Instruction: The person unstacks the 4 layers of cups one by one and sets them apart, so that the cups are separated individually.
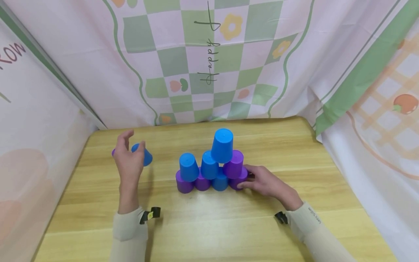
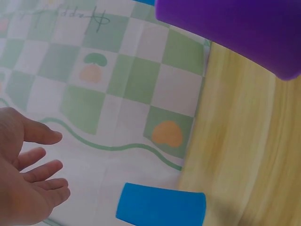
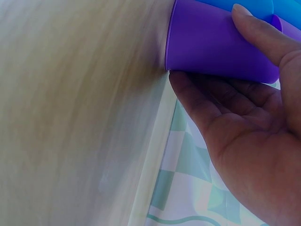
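Note:
Upside-down plastic cups stand stacked in tiers on the table. The bottom row has several cups, purple ones and one blue cup (image 1: 220, 181). Above it are a left blue cup (image 1: 188, 167), a middle blue cup (image 1: 209, 165) and a purple cup (image 1: 234, 165); a single blue cup (image 1: 222, 145) tops the last two. My right hand (image 1: 266, 182) holds the bottom row's right-end purple cup (image 3: 216, 42), thumb on one side, fingers on the other. Raised at the left, my left hand (image 1: 129, 160) is empty, its fingers spread, overlapping a separate blue cup (image 1: 148, 158) in the head view.
A purple edge (image 1: 113, 152) shows just left of my left hand, mostly hidden behind it. The wooden table (image 1: 209, 225) meets a patterned cloth (image 1: 170, 62) at the back, with more cloth hanging at both sides.

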The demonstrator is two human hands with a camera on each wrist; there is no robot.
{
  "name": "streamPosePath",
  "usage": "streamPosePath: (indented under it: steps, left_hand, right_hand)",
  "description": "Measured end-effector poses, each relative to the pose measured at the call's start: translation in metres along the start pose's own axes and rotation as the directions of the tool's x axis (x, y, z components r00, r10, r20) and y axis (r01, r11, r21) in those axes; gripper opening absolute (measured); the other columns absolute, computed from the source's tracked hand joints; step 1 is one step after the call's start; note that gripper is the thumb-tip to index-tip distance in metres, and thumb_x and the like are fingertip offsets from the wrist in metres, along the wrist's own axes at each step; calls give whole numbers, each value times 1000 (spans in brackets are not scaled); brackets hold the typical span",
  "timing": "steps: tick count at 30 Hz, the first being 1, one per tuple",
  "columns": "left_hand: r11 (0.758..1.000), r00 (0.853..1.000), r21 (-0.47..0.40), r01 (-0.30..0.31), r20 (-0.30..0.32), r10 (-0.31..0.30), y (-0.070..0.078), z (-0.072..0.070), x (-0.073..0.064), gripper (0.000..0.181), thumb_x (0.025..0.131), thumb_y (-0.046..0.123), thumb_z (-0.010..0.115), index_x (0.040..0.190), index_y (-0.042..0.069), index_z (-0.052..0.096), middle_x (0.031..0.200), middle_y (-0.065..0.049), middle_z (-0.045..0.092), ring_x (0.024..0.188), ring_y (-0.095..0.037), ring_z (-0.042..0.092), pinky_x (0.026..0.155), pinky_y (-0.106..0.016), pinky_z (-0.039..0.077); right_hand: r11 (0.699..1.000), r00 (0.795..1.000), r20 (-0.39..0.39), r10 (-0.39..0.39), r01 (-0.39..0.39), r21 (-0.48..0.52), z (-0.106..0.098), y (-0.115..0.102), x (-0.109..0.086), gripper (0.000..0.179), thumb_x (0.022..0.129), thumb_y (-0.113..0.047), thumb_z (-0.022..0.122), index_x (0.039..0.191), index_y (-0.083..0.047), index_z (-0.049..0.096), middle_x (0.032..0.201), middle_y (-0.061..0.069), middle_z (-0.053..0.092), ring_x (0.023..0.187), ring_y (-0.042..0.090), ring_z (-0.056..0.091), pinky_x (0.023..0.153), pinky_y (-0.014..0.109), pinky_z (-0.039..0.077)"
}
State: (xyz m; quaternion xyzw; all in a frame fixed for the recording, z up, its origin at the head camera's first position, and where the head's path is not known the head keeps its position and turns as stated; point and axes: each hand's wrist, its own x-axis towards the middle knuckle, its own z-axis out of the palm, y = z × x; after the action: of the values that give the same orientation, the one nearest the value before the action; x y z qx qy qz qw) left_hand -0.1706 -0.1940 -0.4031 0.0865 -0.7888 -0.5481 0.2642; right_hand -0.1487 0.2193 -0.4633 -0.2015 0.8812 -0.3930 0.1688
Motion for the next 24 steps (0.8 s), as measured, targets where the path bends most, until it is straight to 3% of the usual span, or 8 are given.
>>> streamPosePath:
  steps: [6,13,19,24]
  left_hand:
    - [996,998,-57,-65,-12,64,11,2,-1,43,88,2,69,129,4,57,133,-5,58,135,-13,45,115,-28,34]
    - [990,994,-99,-105,-21,103,24,3,-3,43,86,-2,70,127,1,58,130,-7,60,133,-15,49,114,-30,36]
    - [984,993,-134,-116,1,117,33,6,-8,41,86,-1,70,125,2,59,129,-8,60,131,-14,50,113,-28,36]
    - [969,982,-169,-180,27,187,39,12,-14,38,87,-2,69,123,-1,59,126,-8,61,128,-15,51,114,-29,36]
  right_hand:
    - [1000,1000,0,10,-10,10,0,-1,0,39,85,-36,76,120,-24,63,113,-8,68,102,10,64,95,39,54]
    - [1000,1000,5,18,-18,0,0,0,0,40,86,-37,75,121,-25,62,114,-9,68,104,10,64,96,39,53]
    - [1000,1000,3,18,-18,6,1,0,0,40,85,-37,75,121,-25,62,114,-9,68,104,10,64,96,38,53]
    - [1000,1000,3,15,-15,6,1,0,0,39,86,-37,75,121,-25,62,113,-10,68,104,9,64,95,36,54]
